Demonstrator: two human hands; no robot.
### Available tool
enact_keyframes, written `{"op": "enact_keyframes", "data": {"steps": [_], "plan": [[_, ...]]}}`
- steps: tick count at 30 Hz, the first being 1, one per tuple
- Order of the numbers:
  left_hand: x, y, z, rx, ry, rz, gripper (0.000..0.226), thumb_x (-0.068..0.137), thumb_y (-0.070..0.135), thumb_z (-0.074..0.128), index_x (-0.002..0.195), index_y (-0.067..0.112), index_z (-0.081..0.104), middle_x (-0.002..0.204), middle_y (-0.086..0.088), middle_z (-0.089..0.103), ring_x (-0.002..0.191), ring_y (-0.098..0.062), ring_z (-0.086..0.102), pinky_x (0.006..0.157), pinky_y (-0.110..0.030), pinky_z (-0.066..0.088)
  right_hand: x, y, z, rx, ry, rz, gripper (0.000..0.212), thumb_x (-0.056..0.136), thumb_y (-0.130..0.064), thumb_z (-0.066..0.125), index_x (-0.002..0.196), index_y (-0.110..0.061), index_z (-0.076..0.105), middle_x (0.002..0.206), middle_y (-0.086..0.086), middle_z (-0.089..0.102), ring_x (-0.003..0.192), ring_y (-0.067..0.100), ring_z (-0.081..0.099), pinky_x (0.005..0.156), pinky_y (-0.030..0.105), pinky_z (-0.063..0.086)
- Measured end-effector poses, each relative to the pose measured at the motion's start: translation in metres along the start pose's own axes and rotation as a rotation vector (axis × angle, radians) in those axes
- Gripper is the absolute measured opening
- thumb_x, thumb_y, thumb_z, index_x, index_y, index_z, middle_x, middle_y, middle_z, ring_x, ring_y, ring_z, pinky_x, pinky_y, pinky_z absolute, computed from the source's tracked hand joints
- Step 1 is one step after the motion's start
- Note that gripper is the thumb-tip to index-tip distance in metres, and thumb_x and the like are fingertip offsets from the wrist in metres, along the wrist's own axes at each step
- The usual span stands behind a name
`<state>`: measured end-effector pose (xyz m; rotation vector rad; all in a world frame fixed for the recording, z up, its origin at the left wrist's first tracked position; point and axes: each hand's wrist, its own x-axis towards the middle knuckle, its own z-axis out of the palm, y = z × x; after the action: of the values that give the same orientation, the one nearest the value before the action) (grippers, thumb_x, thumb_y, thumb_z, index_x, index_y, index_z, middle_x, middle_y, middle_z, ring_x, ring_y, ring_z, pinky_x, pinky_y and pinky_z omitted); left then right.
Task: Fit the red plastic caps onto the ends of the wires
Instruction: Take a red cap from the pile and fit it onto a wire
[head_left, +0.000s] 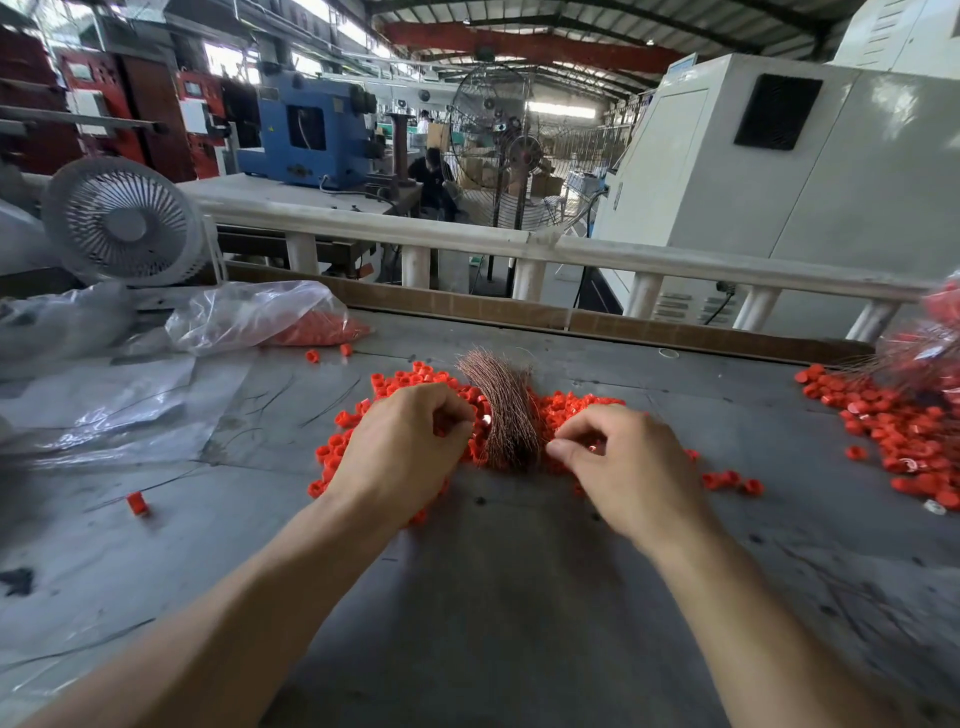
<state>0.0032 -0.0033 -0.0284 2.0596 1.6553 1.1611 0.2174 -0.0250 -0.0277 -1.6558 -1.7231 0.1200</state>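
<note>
**Caps and copper wires at the middle of the bench**

The red plastic caps (571, 402) lie in a loose heap at the centre of the grey table (493, 597), spread to both sides of a curved bundle of thin copper wires (506, 410) that runs from near to far. The caps look light, hard and smooth, likely to skitter or roll, so each is best pinched across its sides with the open mouth toward a wire. The wires look fine and springy and would probably bend if pushed from far back; a hold close to the tip should keep one stiff enough to enter a cap.

The left hand (402, 452) is curled over the caps left of the bundle, fingertips pinched together; what they hold I cannot tell. The right hand (628, 467) pinches at the bundle's near right edge, apparently on a wire or a cap.

More caps (904, 431) lie far right, and a plastic bag (260, 317) of them far left.
</note>
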Motion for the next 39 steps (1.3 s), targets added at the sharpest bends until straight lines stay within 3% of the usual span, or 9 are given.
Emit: {"op": "enact_keyframes", "data": {"steps": [3,6,19,26,29,31,34,36,39], "plan": [[-0.002,-0.002,0.001,0.122,-0.056,0.052,0.008,0.082,0.038,0.078,0.082,0.034,0.071,0.072,0.021,0.063,0.077,-0.003,0.059,0.075,-0.024,0.041,-0.002,-0.005,0.006,0.013,-0.021,-0.035,0.014,0.082,-0.035,0.083,0.085,-0.026,0.073,0.084,-0.013,0.067,0.084,0.011,0.059,0.077,0.03,0.047],[-0.004,-0.002,0.004,0.26,-0.121,0.067,0.024,0.077,0.055,0.079,0.089,0.035,0.072,0.082,0.019,0.063,0.095,-0.009,0.054,0.091,-0.032,0.023,-0.004,-0.008,0.01,0.014,-0.018,-0.047,0.013,0.083,-0.035,0.082,0.083,-0.026,0.072,0.084,-0.014,0.065,0.084,0.011,0.058,0.078,0.031,0.048],[-0.003,0.001,0.002,0.377,-0.045,0.13,0.026,0.091,0.053,0.064,0.08,0.03,0.067,0.085,0.016,0.066,0.097,-0.01,0.049,0.086,-0.031,0.024,-0.005,-0.011,0.009,0.048,0.015,-0.087,0.009,0.089,-0.03,0.077,0.082,-0.026,0.072,0.082,-0.016,0.066,0.083,0.005,0.059,0.075,0.026,0.047],[-0.008,0.019,-0.006,0.299,0.148,0.28,0.026,0.092,0.043,0.064,0.073,0.026,0.066,0.077,0.012,0.062,0.087,-0.015,0.053,0.085,-0.034,0.035,-0.008,-0.023,0.011,0.255,-0.03,-0.153,0.016,0.089,-0.023,0.079,0.103,-0.029,0.075,0.097,-0.013,0.069,0.091,0.001,0.064,0.079,0.011,0.046],[-0.01,0.024,-0.007,0.189,0.164,0.329,0.021,0.09,0.038,0.068,0.073,0.027,0.065,0.075,0.014,0.061,0.083,-0.014,0.054,0.084,-0.035,0.039,-0.009,-0.029,0.011,0.387,-0.082,-0.197,0.013,0.091,-0.029,0.076,0.104,-0.027,0.077,0.098,-0.013,0.068,0.096,0.002,0.064,0.082,0.014,0.047],[-0.01,0.027,-0.007,0.108,0.158,0.325,0.019,0.09,0.035,0.07,0.073,0.027,0.066,0.074,0.015,0.059,0.082,-0.012,0.053,0.083,-0.034,0.04,-0.01,-0.032,0.011,0.465,-0.093,-0.196,0.016,0.09,-0.038,0.073,0.098,-0.025,0.078,0.096,-0.012,0.068,0.094,0.004,0.065,0.079,0.014,0.046],[-0.011,0.028,-0.008,-0.049,0.158,0.309,0.022,0.092,0.035,0.068,0.072,0.026,0.066,0.068,0.014,0.057,0.075,-0.008,0.054,0.072,-0.029,0.042,-0.008,-0.032,0.011,0.531,-0.071,-0.154,0.004,0.092,-0.02,0.074,0.093,-0.022,0.078,0.093,-0.008,0.071,0.09,0.007,0.067,0.079,0.019,0.05],[-0.01,0.026,-0.01,-0.128,0.142,0.256,0.031,0.096,0.042,0.062,0.072,0.023,0.064,0.067,0.007,0.058,0.068,-0.013,0.056,0.061,-0.028,0.043,-0.007,-0.03,0.011,0.596,-0.057,-0.092,0.013,0.094,-0.013,0.071,0.091,-0.025,0.076,0.091,-0.009,0.075,0.086,0.007,0.069,0.075,0.021,0.054],[-0.003,0.016,-0.017,0.032,0.137,0.119,0.036,0.097,0.047,0.06,0.071,0.022,0.06,0.062,0.006,0.057,0.063,-0.013,0.054,0.061,-0.035,0.039,-0.006,-0.03,0.005,0.849,0.026,0.018,0.017,0.1,-0.006,0.061,0.093,-0.017,0.071,0.093,0.0,0.078,0.088,0.016,0.075,0.061,0.024,0.059]]}}
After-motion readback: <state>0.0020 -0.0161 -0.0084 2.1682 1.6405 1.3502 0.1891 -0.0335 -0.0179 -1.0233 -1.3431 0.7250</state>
